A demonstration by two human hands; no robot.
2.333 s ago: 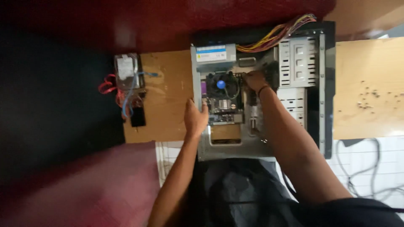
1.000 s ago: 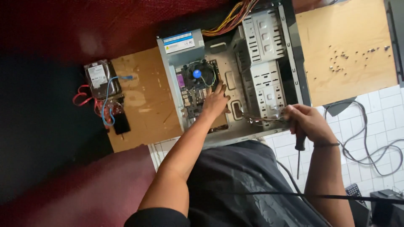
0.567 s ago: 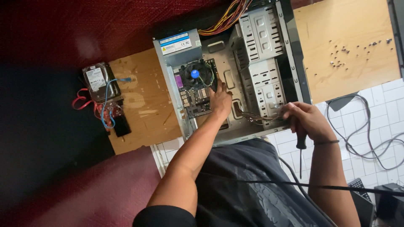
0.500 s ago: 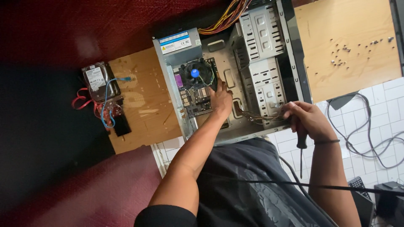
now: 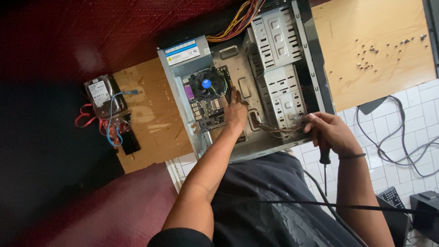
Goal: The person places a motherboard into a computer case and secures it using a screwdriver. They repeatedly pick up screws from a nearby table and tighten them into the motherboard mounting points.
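Inside the open case (image 5: 274, 96), left hand (image 5: 236, 112) lies flat.

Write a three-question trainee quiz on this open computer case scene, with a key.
1. True or false: the left hand rests inside the computer case.
2. What does the right hand hold? A) screwdriver B) hammer C) phone
3. Where do the loose screws lie?

Key:
1. True; it lies beside the fan on the circuit board.
2. A; the screwdriver has a dark handle and points down.
3. On the wooden board, right of the case.
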